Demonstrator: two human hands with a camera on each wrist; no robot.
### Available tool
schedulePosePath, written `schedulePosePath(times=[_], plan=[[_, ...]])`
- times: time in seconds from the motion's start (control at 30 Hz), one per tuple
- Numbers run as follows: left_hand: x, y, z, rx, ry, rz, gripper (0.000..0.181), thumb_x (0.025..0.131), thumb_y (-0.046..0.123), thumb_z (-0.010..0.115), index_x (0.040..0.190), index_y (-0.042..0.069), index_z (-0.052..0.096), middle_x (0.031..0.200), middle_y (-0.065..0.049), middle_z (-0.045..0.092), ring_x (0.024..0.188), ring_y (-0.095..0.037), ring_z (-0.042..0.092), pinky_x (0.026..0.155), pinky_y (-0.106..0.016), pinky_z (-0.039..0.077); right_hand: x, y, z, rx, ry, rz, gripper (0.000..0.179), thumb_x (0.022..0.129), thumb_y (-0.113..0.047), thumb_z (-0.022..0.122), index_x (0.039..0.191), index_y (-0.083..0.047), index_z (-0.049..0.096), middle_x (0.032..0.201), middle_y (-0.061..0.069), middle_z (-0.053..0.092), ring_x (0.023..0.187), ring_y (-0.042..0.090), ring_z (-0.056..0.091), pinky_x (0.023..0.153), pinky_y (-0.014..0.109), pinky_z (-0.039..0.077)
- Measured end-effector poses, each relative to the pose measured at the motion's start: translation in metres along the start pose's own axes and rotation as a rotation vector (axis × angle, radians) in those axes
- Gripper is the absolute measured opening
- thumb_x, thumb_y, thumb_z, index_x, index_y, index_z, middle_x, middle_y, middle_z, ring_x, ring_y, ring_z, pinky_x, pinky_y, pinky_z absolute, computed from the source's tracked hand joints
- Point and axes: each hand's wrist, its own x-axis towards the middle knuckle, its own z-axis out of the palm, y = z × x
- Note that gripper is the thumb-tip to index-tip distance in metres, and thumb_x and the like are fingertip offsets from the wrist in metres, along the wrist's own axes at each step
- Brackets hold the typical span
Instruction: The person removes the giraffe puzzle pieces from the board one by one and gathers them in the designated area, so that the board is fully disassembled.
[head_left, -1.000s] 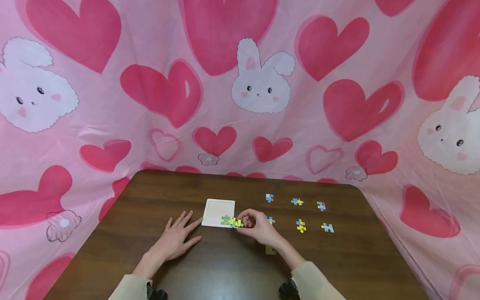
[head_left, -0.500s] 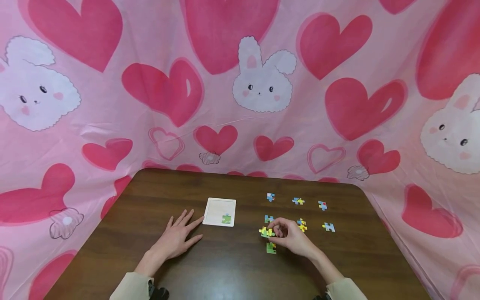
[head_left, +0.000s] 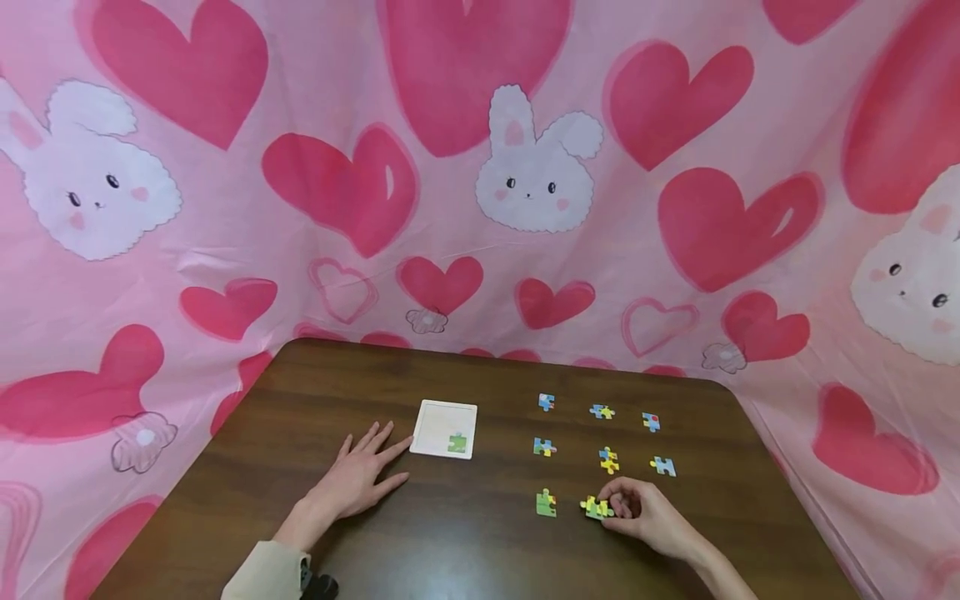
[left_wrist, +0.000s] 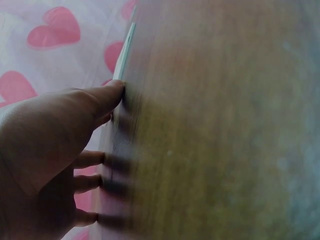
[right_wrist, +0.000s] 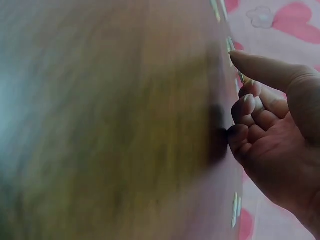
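My right hand (head_left: 645,514) pinches a yellow-green jigsaw piece (head_left: 596,507) between thumb and curled fingers, low over the table at the front of the loose pieces. In the right wrist view the thumb (right_wrist: 267,70) hides most of that piece. My left hand (head_left: 352,481) lies spread on the table, its index fingertip at the left edge of the white puzzle tray (head_left: 426,425). One green jigsaw piece (head_left: 457,442) sits in the tray's front right corner. In the left wrist view the straight fingers rest on the wood beside the tray's thin edge (left_wrist: 124,52).
Several loose jigsaw pieces lie in rows right of the tray, among them a green one (head_left: 546,503) left of my right hand, a blue-yellow one (head_left: 609,460) behind it and a pale blue one (head_left: 663,466). A pink heart-patterned cloth (head_left: 442,217) hangs behind the brown table (head_left: 420,533).
My right hand has carried the yellow-green piece from the tray's right corner rightward and nearer, past the green loose piece. The left hand stays in place; the head view shifts slightly.
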Motion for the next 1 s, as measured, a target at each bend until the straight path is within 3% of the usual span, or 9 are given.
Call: schedulePosePath(times=[0.4,0.7,1.0], plan=[[-0.001,0.0,0.001,-0.007,-0.012,-0.008,0.065,0.103,0.049,0.074,0.161,0.022,0.058,0.173,-0.025,0.044,0.164,-0.052,0.035,0.124,-0.086,0.022,-0.011,0.013,-0.011,-0.029,-0.015,-0.056,0.022,0.093,0.006,0.082,0.11,0.007,0.068,0.076,0.019,0.049,0.069,-0.004,0.046,0.054,0.024,0.041],[0.001,0.0,0.001,-0.011,-0.001,-0.011,0.065,0.103,0.05,0.073,0.161,0.023,0.059,0.173,-0.024,0.044,0.164,-0.051,0.035,0.124,-0.086,0.022,-0.011,0.013,-0.013,-0.044,0.005,-0.022,0.026,0.093,0.004,0.082,0.115,0.01,0.068,0.077,0.015,0.049,0.069,-0.005,0.045,0.055,0.023,0.043],[-0.001,-0.001,0.003,-0.004,0.007,-0.011,0.065,0.103,0.05,0.074,0.16,0.023,0.059,0.173,-0.024,0.045,0.164,-0.051,0.035,0.124,-0.086,0.022,0.001,0.003,-0.005,-0.092,0.134,-0.129,0.042,0.088,0.007,0.086,0.124,0.009,0.065,0.076,0.015,0.054,0.063,0.005,0.049,0.053,0.023,0.044]])
